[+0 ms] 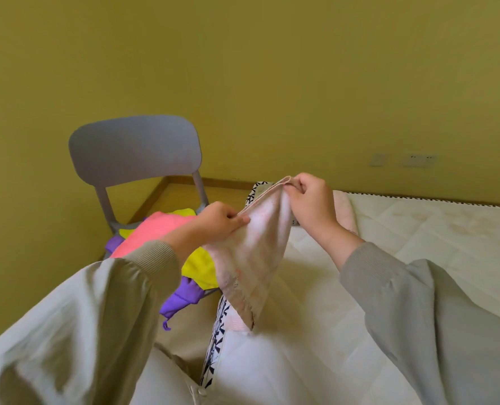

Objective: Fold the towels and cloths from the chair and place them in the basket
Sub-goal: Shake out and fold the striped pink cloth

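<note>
A pale pink-and-beige towel (251, 258) hangs in the air between my hands, above the mattress edge. My left hand (219, 222) pinches its left top edge. My right hand (310, 203) pinches the upper corner, held higher and further right. The towel droops to a point below. On the seat of the grey chair (134, 153) at the left lies a pile of cloths: a pink cloth (152, 232), a yellow cloth (199, 267) and a purple cloth (181, 299). No basket is in view.
A white quilted mattress (418, 235) with a black-and-white patterned border (218, 331) fills the right side. Another pinkish cloth (344, 211) lies on it behind my right hand. Yellow walls meet in the corner behind the chair. Wall sockets (418, 160) sit low at the right.
</note>
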Tool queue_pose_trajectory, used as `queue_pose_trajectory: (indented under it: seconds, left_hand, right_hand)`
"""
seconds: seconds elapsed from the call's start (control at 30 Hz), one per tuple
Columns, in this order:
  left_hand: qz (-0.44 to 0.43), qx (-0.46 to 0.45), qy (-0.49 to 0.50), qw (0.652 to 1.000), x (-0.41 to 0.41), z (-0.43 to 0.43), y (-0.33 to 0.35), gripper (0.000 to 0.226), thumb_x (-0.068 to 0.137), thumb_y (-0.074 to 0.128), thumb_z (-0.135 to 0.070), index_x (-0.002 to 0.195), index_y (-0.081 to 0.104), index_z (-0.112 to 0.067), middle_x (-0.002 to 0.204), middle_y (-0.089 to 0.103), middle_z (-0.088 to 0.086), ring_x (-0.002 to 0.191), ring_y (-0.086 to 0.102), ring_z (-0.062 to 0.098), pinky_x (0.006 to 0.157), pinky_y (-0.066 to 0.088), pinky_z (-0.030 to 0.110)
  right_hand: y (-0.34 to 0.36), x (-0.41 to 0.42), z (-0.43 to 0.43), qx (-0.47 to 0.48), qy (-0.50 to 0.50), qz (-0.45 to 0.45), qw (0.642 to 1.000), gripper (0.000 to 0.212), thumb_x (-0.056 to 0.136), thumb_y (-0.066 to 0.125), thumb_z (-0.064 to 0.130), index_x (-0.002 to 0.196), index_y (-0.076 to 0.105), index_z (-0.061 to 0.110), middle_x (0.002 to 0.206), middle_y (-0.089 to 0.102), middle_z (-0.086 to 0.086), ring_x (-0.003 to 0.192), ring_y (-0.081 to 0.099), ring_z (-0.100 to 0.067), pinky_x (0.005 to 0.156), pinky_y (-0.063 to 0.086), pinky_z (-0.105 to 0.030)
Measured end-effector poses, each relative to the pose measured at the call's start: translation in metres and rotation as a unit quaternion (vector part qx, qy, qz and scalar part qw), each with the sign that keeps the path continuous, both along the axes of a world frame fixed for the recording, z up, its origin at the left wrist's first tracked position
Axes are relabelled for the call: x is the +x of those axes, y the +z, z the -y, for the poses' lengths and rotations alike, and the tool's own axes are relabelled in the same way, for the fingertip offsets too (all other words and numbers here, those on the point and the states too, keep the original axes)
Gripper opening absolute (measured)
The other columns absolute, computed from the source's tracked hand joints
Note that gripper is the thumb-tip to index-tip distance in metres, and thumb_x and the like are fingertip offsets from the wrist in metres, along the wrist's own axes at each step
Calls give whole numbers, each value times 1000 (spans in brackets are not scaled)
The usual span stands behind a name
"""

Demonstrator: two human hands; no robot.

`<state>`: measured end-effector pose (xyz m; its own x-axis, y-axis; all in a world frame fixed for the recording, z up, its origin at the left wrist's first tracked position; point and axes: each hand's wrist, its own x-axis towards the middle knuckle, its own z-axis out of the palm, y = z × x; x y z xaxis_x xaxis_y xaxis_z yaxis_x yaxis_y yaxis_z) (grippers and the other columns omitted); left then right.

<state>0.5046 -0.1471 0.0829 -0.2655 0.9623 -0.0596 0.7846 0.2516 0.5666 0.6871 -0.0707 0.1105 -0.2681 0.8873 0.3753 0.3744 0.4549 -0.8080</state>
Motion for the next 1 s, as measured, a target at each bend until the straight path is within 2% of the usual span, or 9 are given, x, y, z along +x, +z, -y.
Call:
queue_pose_trajectory:
  seconds: [0.17, 0.3, 0.43, 0.53, 0.6, 0.7, 0.8, 0.87, 1.0]
  left_hand:
    - [-69, 34, 16, 997, -1, 14, 46, 51, 95, 53, -39, 55, 37, -13, 53, 35, 1, 55, 33, 19, 53, 24, 32]
    - [-101, 47, -15, 994, 4, 23, 75, 48, 93, 54, -43, 62, 48, -7, 57, 39, 2, 65, 39, 22, 55, 26, 33]
    - [16, -55, -79, 995, 9, 40, 102, 42, 89, 57, -48, 83, 68, -7, 68, 60, -2, 64, 54, 11, 65, 43, 25]
    - [146, -170, -117, 968, 10, 47, 111, 34, 80, 62, -46, 83, 71, -13, 75, 69, 0, 66, 61, 12, 71, 48, 27]
    - [149, -179, -102, 967, 10, 43, 105, 27, 82, 64, -42, 77, 70, -15, 74, 68, 2, 63, 60, 14, 68, 47, 28]
    - [20, -125, -76, 989, 15, 31, 83, 25, 90, 63, -32, 71, 64, -17, 66, 56, 0, 62, 47, 14, 56, 37, 24]
    - [-158, -66, -39, 984, 21, 19, 45, 42, 90, 61, -25, 53, 43, -17, 53, 39, 0, 63, 39, 21, 46, 27, 26]
    - [-189, -38, 4, 981, 22, 10, 10, 37, 86, 57, -19, 53, 41, -13, 55, 40, 2, 67, 44, 27, 49, 27, 28]
    - [-295, -51, 38, 953, 28, -7, -40, 18, 86, 52, -10, 97, 67, -9, 103, 59, 11, 105, 52, 30, 70, 41, 34]
  right_hand:
    - [28, 10, 14, 53, 8, -9, 999, 49, 88, 61, 14, 55, 25, 21, 49, 24, 7, 50, 23, -12, 50, 18, -31]
    - [44, 20, 22, 76, 12, -33, 997, 44, 90, 59, 14, 58, 29, 17, 51, 26, 4, 51, 22, -13, 49, 17, -29]
    - [62, 37, 29, 25, 26, -55, 998, 43, 90, 60, 15, 55, 35, 16, 49, 29, 3, 44, 24, -8, 41, 18, -18]
    - [63, 47, 27, -60, 50, -64, 995, 34, 89, 62, 18, 61, 44, 9, 54, 30, -4, 46, 26, -12, 39, 25, -16]
    - [56, 50, 21, -100, 55, -50, 992, 32, 88, 63, 18, 63, 46, 9, 58, 31, -6, 53, 27, -14, 47, 25, -20]
    - [35, 51, 11, -107, 18, 8, 994, 45, 87, 62, 15, 53, 33, 16, 53, 25, -2, 51, 22, -17, 52, 18, -27]
    - [3, 50, 1, -93, -12, 110, 989, 38, 85, 63, 16, 54, 43, 14, 55, 35, -3, 58, 32, -20, 53, 23, -27]
    - [-21, 49, -6, -91, -19, 171, 981, 38, 85, 65, 17, 51, 48, 15, 58, 43, -4, 66, 38, -20, 59, 28, -27]
    - [-64, 42, -20, -130, -18, 204, 970, 18, 86, 61, 15, 71, 66, 7, 68, 58, -4, 68, 51, -22, 61, 39, -27]
